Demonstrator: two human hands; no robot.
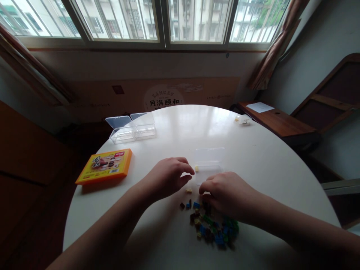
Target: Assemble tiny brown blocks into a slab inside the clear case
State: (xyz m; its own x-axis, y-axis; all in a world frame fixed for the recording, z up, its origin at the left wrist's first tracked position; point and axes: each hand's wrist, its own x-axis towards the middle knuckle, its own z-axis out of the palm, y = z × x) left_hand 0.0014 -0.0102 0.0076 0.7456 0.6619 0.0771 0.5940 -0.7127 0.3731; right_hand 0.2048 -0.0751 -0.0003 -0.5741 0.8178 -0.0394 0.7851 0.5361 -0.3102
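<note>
Desk [176, 137] is bounded by a curved rim; room for moving is left between orange box [105, 165] and left hand [168, 174]. Brick pile [209, 234] is scattered just nearside of right hand [227, 187]. Clear box [208, 171], lid raised, is partly covered by that hand. Left grip: thumb, fingers held slightly apart beside it. Right grip: tips shaded, can't be told if anything's pinched.

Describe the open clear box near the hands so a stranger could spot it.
On the round white table, find the heap of small bricks near the right hand. Just beyond, partly hidden by that hand, sits the clear box, lid open. Unlike the other boxes at far left, it has pale yellow pieces at its left end.
</note>
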